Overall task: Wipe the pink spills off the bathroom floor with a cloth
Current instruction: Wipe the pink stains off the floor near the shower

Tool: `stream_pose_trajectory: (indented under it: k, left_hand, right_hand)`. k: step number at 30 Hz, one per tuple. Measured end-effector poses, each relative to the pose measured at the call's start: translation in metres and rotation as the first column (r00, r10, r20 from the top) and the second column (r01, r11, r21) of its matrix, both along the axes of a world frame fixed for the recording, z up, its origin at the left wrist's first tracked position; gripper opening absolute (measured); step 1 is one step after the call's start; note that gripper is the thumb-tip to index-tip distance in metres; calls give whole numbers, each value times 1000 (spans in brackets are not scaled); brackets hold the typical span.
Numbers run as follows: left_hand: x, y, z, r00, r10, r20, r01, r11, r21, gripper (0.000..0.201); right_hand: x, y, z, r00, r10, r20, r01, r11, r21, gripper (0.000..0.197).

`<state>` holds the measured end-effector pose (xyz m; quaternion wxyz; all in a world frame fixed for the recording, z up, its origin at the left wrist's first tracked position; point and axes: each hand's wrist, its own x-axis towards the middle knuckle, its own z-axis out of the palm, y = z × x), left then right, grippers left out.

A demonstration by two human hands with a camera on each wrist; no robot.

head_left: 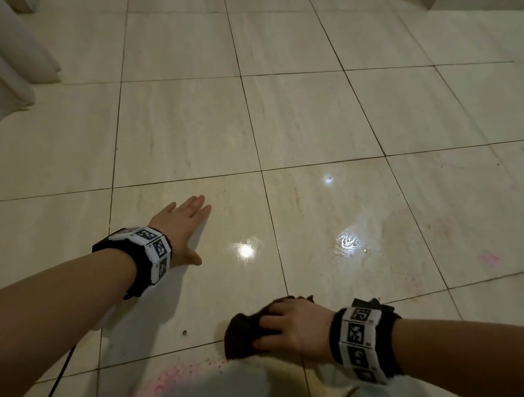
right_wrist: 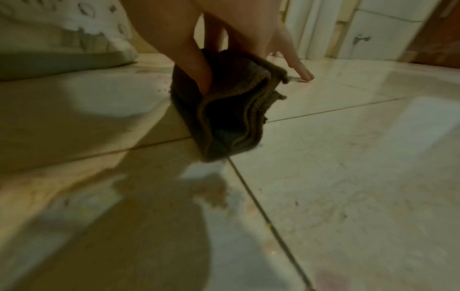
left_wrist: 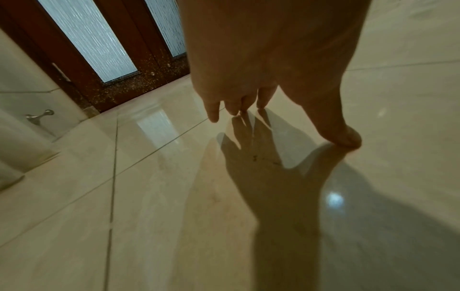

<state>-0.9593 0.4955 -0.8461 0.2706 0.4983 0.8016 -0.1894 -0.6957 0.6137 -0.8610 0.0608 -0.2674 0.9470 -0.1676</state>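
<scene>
Right hand point(head_left: 295, 327), lower centre of the head view: fingers point(head_left: 268, 321) curled over a bunched dark brown cloth point(head_left: 242, 336), gripping it; in the right wrist view the cloth point(right_wrist: 231, 118) hangs folded from the fingers, its lower edge at a grout line of the floor point(head_left: 190, 126). Left hand point(head_left: 183, 223): fingers straight and spread, holding nothing, tips touching or almost touching the glossy tile, well apart from the cloth. Pink spills: one powdery patch point(head_left: 161, 385) just below and left of the cloth; smaller pink marks point(head_left: 488, 257) on the tiles at far right. Wet sheen with light reflections between the two hands. Marker-patterned bands on both wrists. Dark wooden door point(left_wrist: 119, 59) with frosted panes beyond the left hand.
</scene>
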Motion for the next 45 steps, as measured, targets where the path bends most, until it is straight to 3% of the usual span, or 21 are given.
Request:
stream_pose_trajectory:
  k: [1, 3, 5, 8, 10, 13, 16, 18, 20, 22, 27, 32, 41, 45]
  left_hand:
    - [1, 4, 1, 1000, -12, -4, 12, 1000, 17, 115]
    - [4, 16, 1, 1000, -17, -11, 17, 997, 75, 117]
    - [7, 32, 3, 1000, 7, -5, -6, 993, 120, 118]
    - [15, 56, 5, 998, 62, 21, -65, 987, 148, 120]
    - [21, 70, 4, 998, 65, 22, -68, 985, 161, 121]
    - [28, 89, 4, 997, 79, 24, -82, 982, 173, 122]
    - [32, 109, 6, 991, 130, 39, -136, 973, 187, 122]
    - [34, 120, 4, 983, 168, 67, -177, 970, 166, 123]
    - [38, 127, -2, 974, 202, 98, -211, 972, 102, 125]
    - [40, 130, -7, 967, 228, 111, -235, 970, 59, 126]
    - [40, 131, -7, 953, 269, 143, -275, 961, 26, 126]
    - [42, 137, -2, 942, 303, 144, -301, 953, -35, 126]
    - [43, 149, 5, 948, 297, 117, -284, 952, -119, 126]
    - [42, 148, 8, 955, 279, 104, -264, 954, -140, 126]
  right_hand:
    - [-1, 3, 1, 1000, -8, 7, 8, 1000, -29, 37]
    - [-13, 18, 13, 998, -56, -34, 53, 996, -68, 32]
    - [-35, 44, 32, 969, -206, -137, 204, 979, -31, 35]
    - [-65, 104, 52, 837, -490, -246, 521, 849, 83, 41]
    - [-80, 139, 63, 769, -579, -271, 631, 756, 174, 49]
    - [-97, 179, 78, 689, -707, -155, 700, 597, 391, 76]
    - [-114, 214, 74, 550, -824, -134, 769, 438, 466, 76]
    - [-129, 234, 65, 466, -874, -138, 822, 370, 432, 63]
    - [-143, 251, 55, 405, -904, -139, 854, 320, 410, 48]
    - [-154, 267, 45, 348, -932, -106, 873, 281, 399, 45]
    - [-166, 287, 22, 231, -973, 9, 887, 214, 409, 66]
    - [-180, 291, 26, 206, -974, 89, 875, 225, 429, 64]
    - [-152, 277, 46, 365, -911, 191, 730, 408, 549, 65]
    - [-129, 277, 71, 377, -907, 189, 674, 408, 616, 58]
